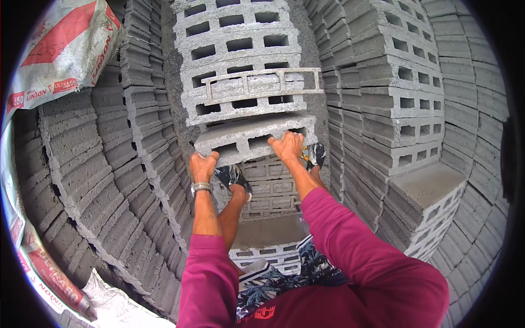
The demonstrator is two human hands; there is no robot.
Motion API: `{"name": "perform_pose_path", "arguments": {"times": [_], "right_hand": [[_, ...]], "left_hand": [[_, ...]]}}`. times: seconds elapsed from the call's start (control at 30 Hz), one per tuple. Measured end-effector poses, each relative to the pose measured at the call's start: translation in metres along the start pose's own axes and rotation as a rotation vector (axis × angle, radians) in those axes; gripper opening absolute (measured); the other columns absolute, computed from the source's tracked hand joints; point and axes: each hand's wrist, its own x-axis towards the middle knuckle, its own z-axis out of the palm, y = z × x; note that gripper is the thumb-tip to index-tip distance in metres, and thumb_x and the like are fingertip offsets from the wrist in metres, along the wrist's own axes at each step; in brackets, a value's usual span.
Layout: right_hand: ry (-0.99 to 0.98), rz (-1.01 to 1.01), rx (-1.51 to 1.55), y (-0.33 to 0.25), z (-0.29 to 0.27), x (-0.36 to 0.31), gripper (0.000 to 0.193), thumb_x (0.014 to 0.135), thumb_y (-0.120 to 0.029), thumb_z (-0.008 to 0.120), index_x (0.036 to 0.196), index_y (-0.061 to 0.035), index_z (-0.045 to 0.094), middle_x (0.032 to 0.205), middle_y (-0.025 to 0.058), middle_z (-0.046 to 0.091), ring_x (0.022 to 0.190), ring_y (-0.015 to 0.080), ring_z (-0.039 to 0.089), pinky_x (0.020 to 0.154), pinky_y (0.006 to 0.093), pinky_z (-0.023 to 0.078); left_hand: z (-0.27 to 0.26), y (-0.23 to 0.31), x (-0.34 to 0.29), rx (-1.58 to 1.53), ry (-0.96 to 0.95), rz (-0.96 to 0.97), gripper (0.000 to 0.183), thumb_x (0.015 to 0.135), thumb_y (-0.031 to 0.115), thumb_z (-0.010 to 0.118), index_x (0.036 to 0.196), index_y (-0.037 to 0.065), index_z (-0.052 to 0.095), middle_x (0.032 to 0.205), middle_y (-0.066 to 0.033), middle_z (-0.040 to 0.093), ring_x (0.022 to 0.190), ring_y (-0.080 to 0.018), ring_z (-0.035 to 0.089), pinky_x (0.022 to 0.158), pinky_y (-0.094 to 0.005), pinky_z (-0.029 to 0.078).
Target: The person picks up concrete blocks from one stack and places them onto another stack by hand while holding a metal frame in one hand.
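Block stacks (361, 49), fingers (297, 138) gripping block (243, 144) (hollow)

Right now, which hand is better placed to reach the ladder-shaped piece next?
Probably the right hand: it is nearer the ladder-shaped piece than the left hand. But both hands hold the block, so it would have to let go first.

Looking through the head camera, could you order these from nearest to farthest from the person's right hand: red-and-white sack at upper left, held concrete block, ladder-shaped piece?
From the right hand:
1. Held concrete block: touching it.
2. Ladder-shaped piece: beyond the block, ahead.
3. Red-and-white sack: far left, ahead.
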Motion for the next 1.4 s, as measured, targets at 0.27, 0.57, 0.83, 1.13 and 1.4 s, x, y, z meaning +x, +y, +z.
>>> {"name": "perform_pose_path", "arguments": {"times": [0.27,0.57,0.83,1.13,1.4], "right_hand": [[-0.156,-0.184,-0.038,0.017,-0.132,-0.071,0.046,0.066,-0.038,0.073,0.069,0.0076,0.070,0.072,0.0282,0.068,0.079,0.0389,0.066,0.095,0.0417,0.043],[-0.148,-0.430,0.072,0.023,-0.345,-0.144,0.043,0.067,-0.036,0.073,0.067,0.0072,0.068,0.063,0.0262,0.064,0.068,0.0393,0.064,0.087,0.0428,0.044],[0.202,-0.334,-0.023,0.133,-0.499,-0.133,0.045,0.065,-0.034,0.071,0.069,0.0101,0.066,0.063,0.0271,0.062,0.072,0.0407,0.063,0.089,0.0417,0.047],[0.295,-0.016,-0.135,0.294,-0.586,-0.101,0.044,0.063,-0.032,0.069,0.068,0.0112,0.064,0.069,0.0275,0.064,0.081,0.0404,0.062,0.095,0.0430,0.045],[0.369,-0.006,-0.143,0.370,-0.575,-0.074,0.048,0.066,-0.035,0.071,0.078,0.0119,0.066,0.074,0.0245,0.064,0.086,0.0382,0.061,0.097,0.0431,0.043]], "left_hand": [[-0.068,0.045,-0.199,-0.101,0.104,-0.150,0.040,0.065,0.028,0.076,0.082,-0.007,0.068,0.080,-0.0222,0.071,0.076,-0.0348,0.070,0.076,-0.0424,0.053],[-0.137,0.114,-0.365,-0.373,0.071,0.002,0.031,0.080,0.009,0.069,0.100,-0.015,0.064,0.096,-0.0140,0.070,0.081,-0.0201,0.063,0.076,-0.0346,0.051],[-0.043,0.241,-0.425,-0.575,-0.090,0.216,0.028,0.081,0.010,0.072,0.095,-0.013,0.065,0.091,-0.0110,0.070,0.077,-0.0183,0.062,0.072,-0.0340,0.050],[0.116,0.349,-0.473,-0.500,-0.212,0.402,0.039,0.074,0.026,0.077,0.081,-0.011,0.066,0.071,-0.0157,0.071,0.064,-0.0211,0.065,0.064,-0.0398,0.052],[0.172,0.375,-0.497,-0.239,-0.158,0.345,0.055,0.072,0.039,0.076,0.075,-0.014,0.061,0.071,-0.0317,0.065,0.068,-0.0471,0.066,0.070,-0.0524,0.050]]}}
